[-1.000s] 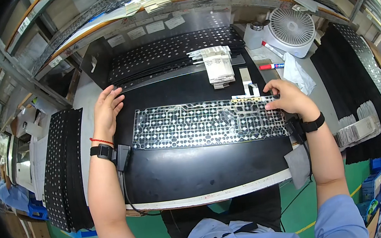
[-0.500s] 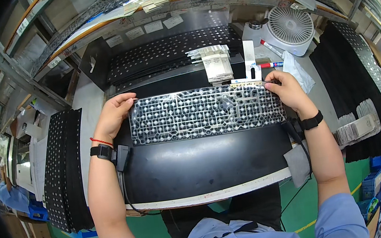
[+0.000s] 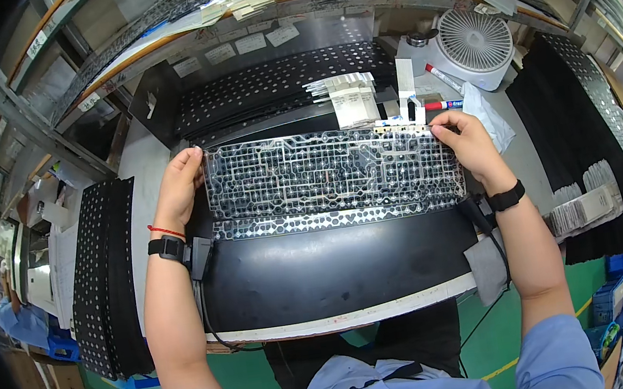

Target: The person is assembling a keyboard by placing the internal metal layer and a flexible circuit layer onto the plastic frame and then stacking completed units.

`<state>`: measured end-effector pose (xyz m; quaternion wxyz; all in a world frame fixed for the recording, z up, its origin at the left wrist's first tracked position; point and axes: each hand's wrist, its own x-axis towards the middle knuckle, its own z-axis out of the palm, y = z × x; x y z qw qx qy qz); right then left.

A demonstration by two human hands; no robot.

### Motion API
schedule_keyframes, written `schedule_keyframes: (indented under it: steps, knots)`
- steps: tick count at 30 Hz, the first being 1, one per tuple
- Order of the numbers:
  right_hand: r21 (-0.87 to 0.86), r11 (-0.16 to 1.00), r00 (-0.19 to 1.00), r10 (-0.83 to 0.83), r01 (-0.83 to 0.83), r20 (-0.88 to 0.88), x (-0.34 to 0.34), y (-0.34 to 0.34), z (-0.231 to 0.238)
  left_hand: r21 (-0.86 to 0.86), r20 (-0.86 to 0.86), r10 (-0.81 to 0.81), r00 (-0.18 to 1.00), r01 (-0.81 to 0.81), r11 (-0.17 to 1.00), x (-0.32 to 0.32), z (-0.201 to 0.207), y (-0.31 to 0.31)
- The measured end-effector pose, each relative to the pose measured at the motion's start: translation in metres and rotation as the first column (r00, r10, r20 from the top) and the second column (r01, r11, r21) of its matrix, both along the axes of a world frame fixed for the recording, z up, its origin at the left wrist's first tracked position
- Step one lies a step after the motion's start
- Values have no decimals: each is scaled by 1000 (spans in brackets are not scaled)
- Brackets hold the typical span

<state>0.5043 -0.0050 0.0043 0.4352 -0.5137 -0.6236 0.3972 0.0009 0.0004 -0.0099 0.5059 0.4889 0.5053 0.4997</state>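
A clear keyboard membrane sheet with silvery traces and dark dots stretches between my hands above the black work mat. My left hand pinches its upper left corner, thumb on top. The upper right corner is in the closed fingers of my right hand. Below its near edge shows a strip of another layer with round dots, lying on the mat; whether the two are joined I cannot tell. A white bracket with a slot stands just behind the sheet's right end.
Bundled pale strips lie behind the sheet. A white fan and a red-capped marker are at the back right. Stacks of black dotted sheets lie left and right. Cables run beside both wrists.
The upper membrane sheet has risen and shifted slightly away from me, uncovering the dotted layer along its near edge. My left hand has moved a little left with its corner.
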Motion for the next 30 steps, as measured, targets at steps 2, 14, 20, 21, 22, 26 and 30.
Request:
schedule_keyframes:
  steps: [2,14,20,21,22,26,30]
  knots:
    - [-19,1000,1000,-24,24,-14,-3,0,-3,-7,-27,0,1000,0,1000,0,-1,0]
    - [-79,997,962,0,-22,-274,-4,5,-5,119,112,72,991,-85,989,-9,-5,5]
    - [-42,999,970,-2,-9,-245,-6,2,-2,93,144,126,982,-140,986,0,0,4]
    - [-39,999,967,-8,-2,-256,-7,0,1,91,151,129,980,-144,985,1,1,4]
    - [-49,999,975,-16,5,-221,-6,-1,3,89,148,143,979,-157,984,2,2,3]
    - [-55,998,970,-48,36,-237,-11,-2,6,88,147,185,972,-199,976,-1,0,4]
    - [-41,997,947,-71,62,-313,-8,-1,3,138,83,232,969,-241,961,-1,4,1]
